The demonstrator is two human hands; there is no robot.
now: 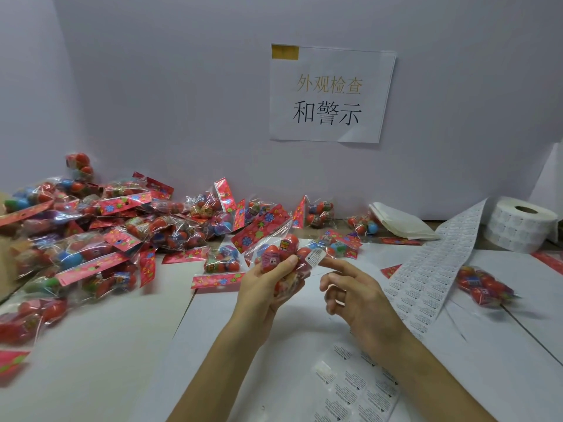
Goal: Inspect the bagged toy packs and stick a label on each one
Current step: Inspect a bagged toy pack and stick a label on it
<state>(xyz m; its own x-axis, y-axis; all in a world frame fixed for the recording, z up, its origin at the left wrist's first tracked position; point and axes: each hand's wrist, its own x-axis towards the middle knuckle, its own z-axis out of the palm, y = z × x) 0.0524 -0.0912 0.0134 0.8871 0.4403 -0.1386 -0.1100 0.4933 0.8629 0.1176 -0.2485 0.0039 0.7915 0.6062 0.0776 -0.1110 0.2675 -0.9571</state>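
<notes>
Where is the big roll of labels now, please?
In the head view the label roll sits at the far right, by the wall, right of the folded white sheets.

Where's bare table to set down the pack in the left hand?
Bare: near-left table, between the pack pile and the left hand; and the near-right corner, below the lone pack, right of the label strip. Crowded: left side and back edge with packs; label sheet lies at the near edge.
</notes>
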